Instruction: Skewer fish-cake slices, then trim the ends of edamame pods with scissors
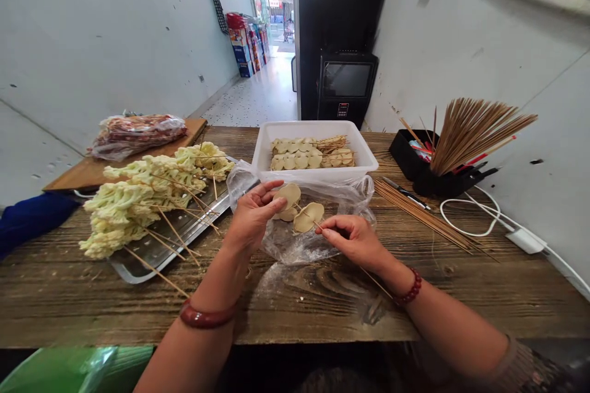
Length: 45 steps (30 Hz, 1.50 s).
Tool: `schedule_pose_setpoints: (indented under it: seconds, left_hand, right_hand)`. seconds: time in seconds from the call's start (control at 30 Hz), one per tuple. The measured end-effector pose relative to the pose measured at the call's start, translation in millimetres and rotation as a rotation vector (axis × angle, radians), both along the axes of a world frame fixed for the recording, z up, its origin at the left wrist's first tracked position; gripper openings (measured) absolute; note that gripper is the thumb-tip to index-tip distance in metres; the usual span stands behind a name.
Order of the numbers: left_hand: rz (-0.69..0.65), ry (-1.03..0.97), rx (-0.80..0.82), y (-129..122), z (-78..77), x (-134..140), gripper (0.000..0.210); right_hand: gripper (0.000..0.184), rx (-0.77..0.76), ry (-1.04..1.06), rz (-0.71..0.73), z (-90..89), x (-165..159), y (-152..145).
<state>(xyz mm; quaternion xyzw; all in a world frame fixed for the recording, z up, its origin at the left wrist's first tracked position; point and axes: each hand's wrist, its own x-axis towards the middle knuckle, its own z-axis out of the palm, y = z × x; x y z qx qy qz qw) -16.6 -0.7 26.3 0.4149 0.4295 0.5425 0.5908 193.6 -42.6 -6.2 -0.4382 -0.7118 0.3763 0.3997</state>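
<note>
Round flat slices read pale beige, the bamboo skewer light tan, and the cauliflower florets pale yellow-green against a silver-grey tray. The plastic bin is white; the wooden tabletop is brown with darker, curving grain. The bangle is glossy reddish-brown, the beaded bracelet dark red, the hanging cloth black-and-white checked.

Likely food shop: skewered cauliflower, stacked cartons, street doorway.
</note>
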Motion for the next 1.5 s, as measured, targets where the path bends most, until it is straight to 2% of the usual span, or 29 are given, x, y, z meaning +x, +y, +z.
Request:
schedule_pose_setpoints:
  seconds: [0.5,0.97,1.33,1.5]
  left_hand:
    - [-0.012,0.092,0.020,0.6,-1.6,0.6,0.050]
    - [-0.006,0.078,0.006,-2.1,2.7,2.1,0.048]
    - [-0.021,0.197,0.065,2.6,-11.9,4.1,0.045]
    - [-0.035,0.147,0.044,3.0,-13.9,3.7,0.035]
  right_hand:
    - [0.020,-0.008,-0.012,0.006,-1.3,-0.7,0.3]
    - [0.020,-0.018,-0.034,0.016,0.0,-1.0,0.7]
    - [0.019,0.003,-0.053,-0.003,-1.7,-2.0,1.3]
    - [0.019,0.018,-0.041,-0.013,-3.5,-2.5,2.0]
